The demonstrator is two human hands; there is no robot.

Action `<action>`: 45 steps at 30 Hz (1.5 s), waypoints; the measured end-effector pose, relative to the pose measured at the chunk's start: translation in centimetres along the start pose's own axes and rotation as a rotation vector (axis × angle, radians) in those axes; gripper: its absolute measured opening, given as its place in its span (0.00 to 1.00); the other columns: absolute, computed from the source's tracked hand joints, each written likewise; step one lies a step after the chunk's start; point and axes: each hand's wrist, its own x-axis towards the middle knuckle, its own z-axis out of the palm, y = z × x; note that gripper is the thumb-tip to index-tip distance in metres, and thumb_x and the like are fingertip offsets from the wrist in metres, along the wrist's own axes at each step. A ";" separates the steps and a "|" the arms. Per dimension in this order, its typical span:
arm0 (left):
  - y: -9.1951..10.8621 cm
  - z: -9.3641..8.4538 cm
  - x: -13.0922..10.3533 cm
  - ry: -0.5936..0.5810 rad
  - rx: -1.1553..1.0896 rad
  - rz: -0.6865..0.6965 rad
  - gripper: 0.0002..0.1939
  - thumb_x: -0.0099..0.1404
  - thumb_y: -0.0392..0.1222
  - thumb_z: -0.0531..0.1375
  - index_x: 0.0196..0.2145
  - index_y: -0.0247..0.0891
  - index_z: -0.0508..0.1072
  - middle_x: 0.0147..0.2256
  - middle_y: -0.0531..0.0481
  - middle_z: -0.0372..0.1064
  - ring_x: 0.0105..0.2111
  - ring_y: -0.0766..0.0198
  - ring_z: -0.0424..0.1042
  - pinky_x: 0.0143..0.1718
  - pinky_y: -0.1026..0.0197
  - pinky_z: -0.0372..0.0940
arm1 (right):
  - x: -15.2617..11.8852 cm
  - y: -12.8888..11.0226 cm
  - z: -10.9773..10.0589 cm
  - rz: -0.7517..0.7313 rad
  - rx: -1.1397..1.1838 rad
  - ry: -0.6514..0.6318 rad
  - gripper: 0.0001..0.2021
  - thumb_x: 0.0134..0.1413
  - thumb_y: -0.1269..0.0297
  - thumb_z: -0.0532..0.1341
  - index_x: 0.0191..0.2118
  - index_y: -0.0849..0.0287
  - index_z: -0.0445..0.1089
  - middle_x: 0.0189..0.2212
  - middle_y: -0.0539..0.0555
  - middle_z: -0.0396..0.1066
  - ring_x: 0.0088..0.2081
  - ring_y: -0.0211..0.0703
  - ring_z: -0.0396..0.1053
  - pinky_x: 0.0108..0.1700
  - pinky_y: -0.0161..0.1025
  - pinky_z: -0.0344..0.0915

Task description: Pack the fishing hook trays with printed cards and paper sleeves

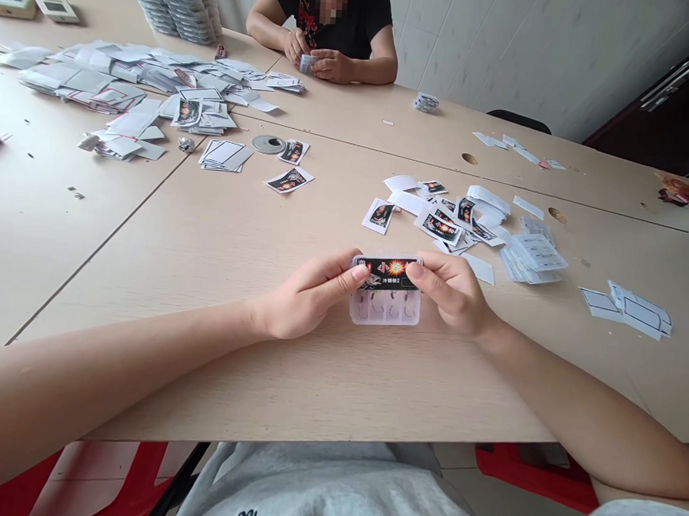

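Between my two hands is a small clear plastic fish hook box (384,310), held over the near part of the table. A black printed label (390,276) with an orange burst covers its upper half. Below it, small dark hooks show in several compartments. My left hand (313,291) grips the box's left side, thumb on the label. At the right side my right hand (452,290) pinches it the same way, thumb on the label's right end. The fingers behind the box are hidden. Loose printed labels (442,226) lie just beyond my right hand.
Clear boxes (534,256) are piled to the right, near white cards (627,310). A large heap of cards (117,77) spreads at the left, with stacked boxes (173,6) behind. A metal disc (268,144) lies mid-table. Across the table, a person (333,26) handles a small box.
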 end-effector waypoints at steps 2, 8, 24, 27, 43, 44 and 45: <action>0.2 0.0 0.0 -0.051 -0.114 -0.025 0.14 0.70 0.48 0.49 0.35 0.34 0.66 0.33 0.49 0.65 0.33 0.65 0.63 0.36 0.63 0.59 | -0.3 0.0 0.0 0.047 0.099 -0.111 0.19 0.58 0.51 0.56 0.24 0.60 0.65 0.18 0.47 0.57 0.23 0.33 0.55 0.24 0.33 0.52; 0.4 0.1 0.1 -0.111 -0.316 -0.112 0.13 0.69 0.45 0.51 0.33 0.32 0.67 0.32 0.49 0.67 0.33 0.65 0.65 0.36 0.64 0.60 | -1.6 -0.4 0.9 0.107 0.236 -0.141 0.19 0.58 0.50 0.56 0.27 0.61 0.69 0.20 0.49 0.62 0.22 0.32 0.58 0.22 0.32 0.54; 0.0 0.4 0.0 -0.061 -0.108 -0.159 0.19 0.68 0.54 0.50 0.36 0.33 0.66 0.31 0.50 0.67 0.30 0.66 0.66 0.31 0.64 0.61 | -2.5 -0.7 2.1 0.078 0.177 -0.127 0.20 0.59 0.52 0.56 0.22 0.61 0.66 0.19 0.50 0.63 0.22 0.34 0.60 0.24 0.34 0.58; 0.0 0.4 0.0 -0.054 -0.060 -0.143 0.18 0.68 0.53 0.50 0.36 0.33 0.66 0.30 0.51 0.66 0.29 0.68 0.64 0.30 0.64 0.60 | -2.5 -0.5 2.1 0.128 0.126 -0.140 0.22 0.56 0.50 0.58 0.19 0.62 0.63 0.17 0.50 0.62 0.22 0.34 0.59 0.24 0.34 0.56; -0.5 0.5 0.0 0.016 -0.008 -0.104 0.18 0.69 0.52 0.49 0.48 0.37 0.60 0.37 0.47 0.70 0.33 0.64 0.69 0.33 0.62 0.64 | -2.4 -0.4 2.2 0.366 0.173 -0.142 0.28 0.56 0.44 0.54 0.17 0.62 0.65 0.15 0.52 0.63 0.19 0.33 0.58 0.22 0.33 0.53; -0.5 0.6 0.0 0.024 -0.042 -0.103 0.17 0.69 0.52 0.50 0.49 0.38 0.58 0.36 0.47 0.70 0.31 0.65 0.69 0.31 0.62 0.64 | -2.3 -0.4 2.2 0.379 0.164 -0.158 0.28 0.55 0.44 0.54 0.15 0.62 0.65 0.14 0.52 0.62 0.18 0.33 0.58 0.21 0.33 0.52; -0.5 0.7 -0.1 0.019 -0.073 -0.095 0.16 0.69 0.51 0.50 0.48 0.38 0.56 0.35 0.48 0.71 0.30 0.66 0.69 0.30 0.63 0.63 | -2.3 -0.4 2.2 0.390 0.157 -0.173 0.28 0.55 0.44 0.54 0.14 0.62 0.64 0.13 0.52 0.61 0.17 0.33 0.58 0.21 0.33 0.52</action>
